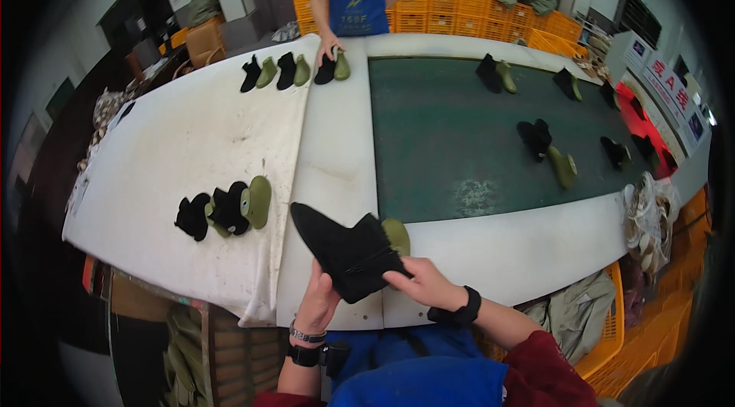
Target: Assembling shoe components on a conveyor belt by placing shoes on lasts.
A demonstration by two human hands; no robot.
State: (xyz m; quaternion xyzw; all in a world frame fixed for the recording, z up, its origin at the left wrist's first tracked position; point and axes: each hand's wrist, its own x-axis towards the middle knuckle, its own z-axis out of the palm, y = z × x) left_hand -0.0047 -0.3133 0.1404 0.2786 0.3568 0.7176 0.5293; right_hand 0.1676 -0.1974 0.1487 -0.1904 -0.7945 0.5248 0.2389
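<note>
Both my hands hold a black boot upper (341, 250) above the white table edge in front of me, its toe pointing up and left. My left hand (320, 298) grips its lower edge, thumb on the near side. At the opening end, my right hand (426, 284) pinches the rim between thumb and fingers. Behind the upper, a green shoe last (396, 235) shows only in part; whether it touches the upper I cannot tell. To the left on pale cloth (184, 131) lie black uppers (193, 215) beside green lasts (260, 200).
Across the table a person in a blue apron (358, 5) has a hand (329, 43) on one of several upper-and-last pairs. More pairs stand on the dark green conveyor belt (436, 139). A clear plastic bag (651, 215) hangs at the right edge; orange crates (444, 9) line the back.
</note>
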